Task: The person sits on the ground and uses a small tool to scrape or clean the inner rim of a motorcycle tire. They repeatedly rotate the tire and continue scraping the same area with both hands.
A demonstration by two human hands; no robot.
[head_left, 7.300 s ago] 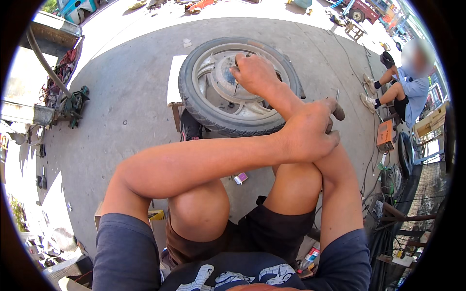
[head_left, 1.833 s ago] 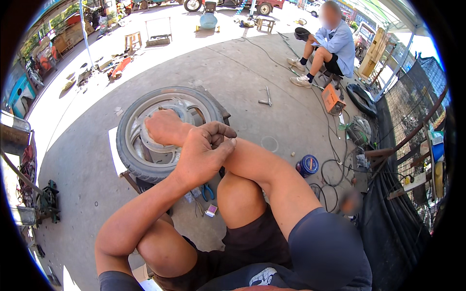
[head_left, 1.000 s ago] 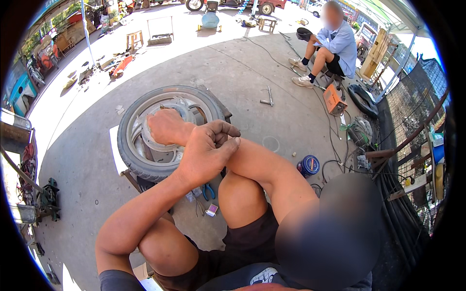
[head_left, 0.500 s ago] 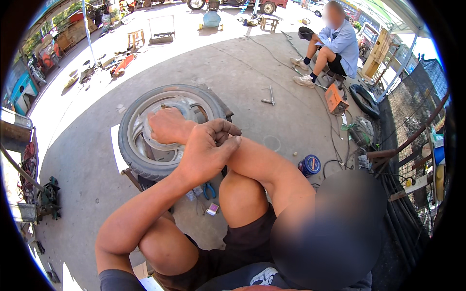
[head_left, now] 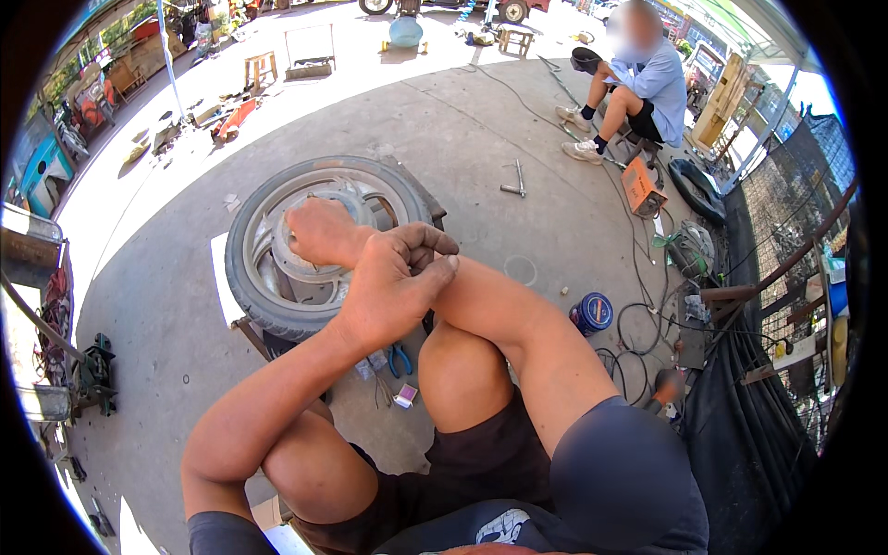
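Observation:
My right hand (head_left: pixel 320 231) is closed low over the hub (head_left: pixel 344 250) of a wheel with a grey cast rim and black tyre (head_left: pixel 257 296); what its fingers hold is hidden. The wheel lies flat on a low support with a white board (head_left: pixel 225 277) at its left. My left hand (head_left: pixel 402 277) lies across my right forearm with curled, dirt-darkened fingers; I cannot make out whether anything is in them. Blue-handled pliers (head_left: pixel 399 361) and a small pink box (head_left: pixel 405 396) are on the floor (head_left: pixel 157 351) below the wheel.
A person in a light blue shirt (head_left: pixel 659 88) sits at the back right near an orange machine (head_left: pixel 643 187) and a loose tyre (head_left: pixel 694 190). Cables, a blue tub (head_left: pixel 592 314) and a metal wrench (head_left: pixel 515 180) lie on the floor. Black mesh fencing (head_left: pixel 777 213) lines the right.
Since the oldest frame my view has swung, bringing the seated person higher in it, and my right hand has lowered onto the hub. Over the last second both hands have barely moved.

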